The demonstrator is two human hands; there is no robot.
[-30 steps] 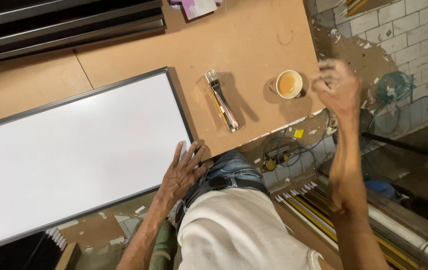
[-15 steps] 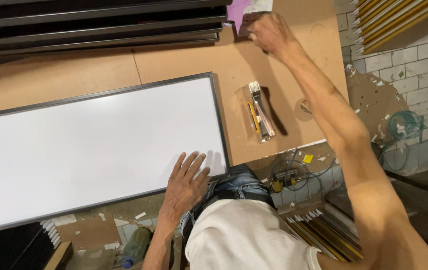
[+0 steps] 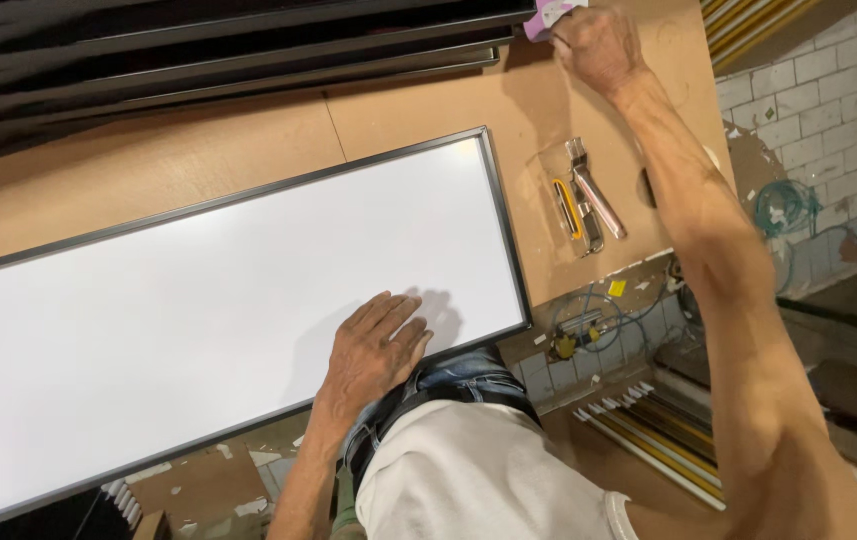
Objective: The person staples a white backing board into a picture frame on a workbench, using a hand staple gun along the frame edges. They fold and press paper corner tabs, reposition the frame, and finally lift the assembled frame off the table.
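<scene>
A long white board in a thin dark frame lies flat on a brown workbench. My left hand rests palm down, fingers spread, on the board's near edge by its right end. My right hand reaches to the bench's far side and closes on a pink and white object at the top of the view; most of that object is cut off. A metal staple gun with a yellow part lies on the bench just right of the board, below my right forearm.
Dark frame strips are stacked along the far side of the bench. A white brick wall stands at right. Long strips lie on the floor, with cables and paper scraps under the bench edge.
My right hand went from the paper cup at the bench's right up to the pink object at the far edge. The view shifted right. My left hand stays on the board.
</scene>
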